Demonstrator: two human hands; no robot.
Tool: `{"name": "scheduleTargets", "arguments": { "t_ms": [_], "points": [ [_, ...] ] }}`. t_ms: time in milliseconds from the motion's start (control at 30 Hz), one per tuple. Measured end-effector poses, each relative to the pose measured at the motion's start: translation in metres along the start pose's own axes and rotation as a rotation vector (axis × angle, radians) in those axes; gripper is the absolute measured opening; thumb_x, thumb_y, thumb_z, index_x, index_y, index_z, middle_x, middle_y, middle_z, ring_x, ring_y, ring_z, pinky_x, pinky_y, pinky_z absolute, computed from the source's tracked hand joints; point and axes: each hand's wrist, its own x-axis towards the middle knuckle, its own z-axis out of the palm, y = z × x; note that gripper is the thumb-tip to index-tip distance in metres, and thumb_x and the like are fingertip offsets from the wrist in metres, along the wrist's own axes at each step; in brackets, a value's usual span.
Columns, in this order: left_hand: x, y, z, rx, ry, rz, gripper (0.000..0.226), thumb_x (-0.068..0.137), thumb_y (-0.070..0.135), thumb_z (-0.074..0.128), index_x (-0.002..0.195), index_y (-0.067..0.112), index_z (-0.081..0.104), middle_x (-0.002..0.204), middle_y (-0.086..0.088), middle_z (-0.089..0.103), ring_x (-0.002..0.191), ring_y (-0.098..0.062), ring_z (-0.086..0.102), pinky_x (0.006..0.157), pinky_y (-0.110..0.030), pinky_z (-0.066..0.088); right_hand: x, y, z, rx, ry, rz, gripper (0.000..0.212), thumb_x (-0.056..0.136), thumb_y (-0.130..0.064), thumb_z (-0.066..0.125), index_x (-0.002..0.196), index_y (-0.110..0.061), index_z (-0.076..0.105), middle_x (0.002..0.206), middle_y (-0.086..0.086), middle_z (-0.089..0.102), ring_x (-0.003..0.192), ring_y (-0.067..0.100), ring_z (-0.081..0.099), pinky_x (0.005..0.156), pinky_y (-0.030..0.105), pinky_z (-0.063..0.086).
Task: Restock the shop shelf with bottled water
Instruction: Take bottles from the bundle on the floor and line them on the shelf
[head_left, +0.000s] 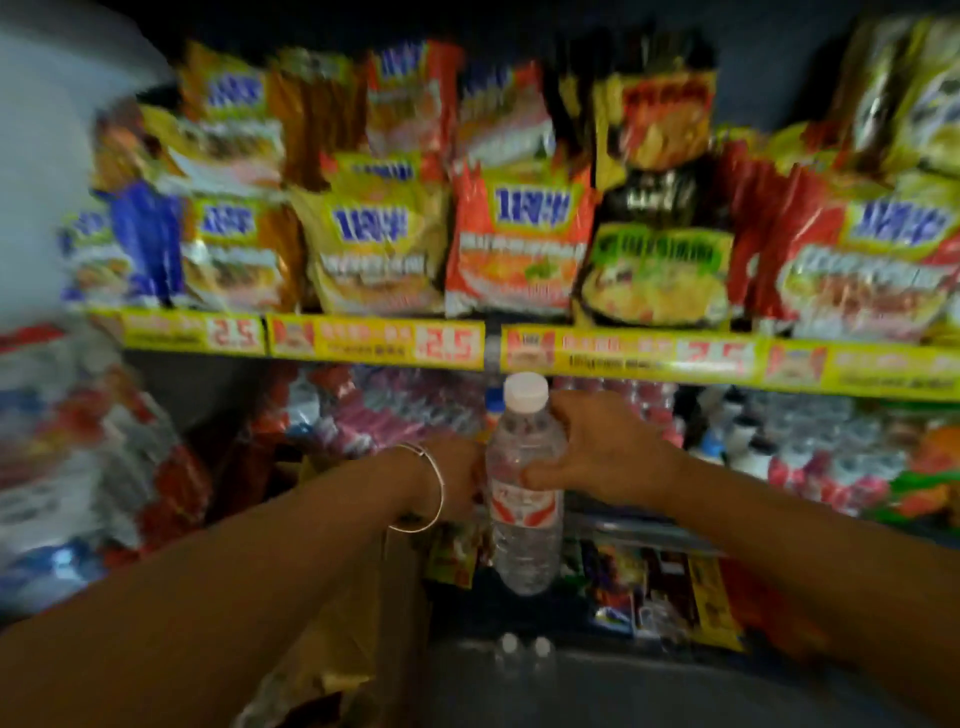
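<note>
A clear water bottle (525, 488) with a white cap and a red-and-white label stands upright in mid-air in front of the lower shelf. My right hand (605, 451) grips it at the shoulder, thumb across the front above the label. My left hand (453, 475), with a silver bangle on the wrist, is against the bottle's left side; its fingers are hidden behind the bottle. Packs of bottled water (405, 410) with red labels fill the lower shelf behind my hands. The whole view is motion-blurred.
The upper shelf holds rows of instant noodle packets (519, 244) above a yellow price strip (623, 356). More shrink-wrapped packs (78, 441) bulge at the left. A brown carton (358, 613) and two white bottle caps (524, 646) lie below my arms.
</note>
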Motion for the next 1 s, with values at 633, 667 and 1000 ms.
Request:
{"name": "scheduleTargets", "arguments": {
  "t_ms": [633, 667, 1000],
  "points": [
    [-0.202, -0.104, -0.385, -0.188, 0.596, 0.053, 0.018, 0.082, 0.013, 0.068, 0.1, 0.014, 0.067, 0.082, 0.006, 0.064, 0.079, -0.009, 0.06, 0.081, -0.029, 0.051, 0.155, -0.359, -0.281, 0.153, 0.332, -0.32, 0.038, 0.074, -0.022, 0.073, 0.102, 0.002, 0.067, 0.093, 0.014, 0.072, 0.079, 0.023, 0.071, 0.069, 0.031, 0.055],
    [-0.205, -0.111, -0.395, -0.171, 0.595, 0.034, 0.018, 0.082, 0.013, 0.068, 0.101, 0.013, 0.067, 0.084, 0.006, 0.064, 0.079, -0.011, 0.059, 0.081, -0.03, 0.051, 0.162, -0.372, -0.287, 0.153, 0.343, -0.322, 0.031, 0.076, -0.022, 0.071, 0.098, -0.001, 0.069, 0.092, 0.012, 0.073, 0.078, 0.022, 0.07, 0.07, 0.031, 0.056],
    [-0.174, -0.158, -0.463, -0.163, 0.729, 0.062, 0.028, 0.078, 0.034, 0.071, 0.092, 0.01, 0.069, 0.092, -0.004, 0.071, 0.084, -0.019, 0.066, 0.077, -0.033, 0.056, 0.266, -0.42, -0.315, 0.11, 0.463, -0.28, 0.04, 0.073, -0.023, 0.076, 0.1, 0.004, 0.068, 0.089, 0.019, 0.071, 0.072, 0.026, 0.066, 0.068, 0.035, 0.053]
  ]
}}
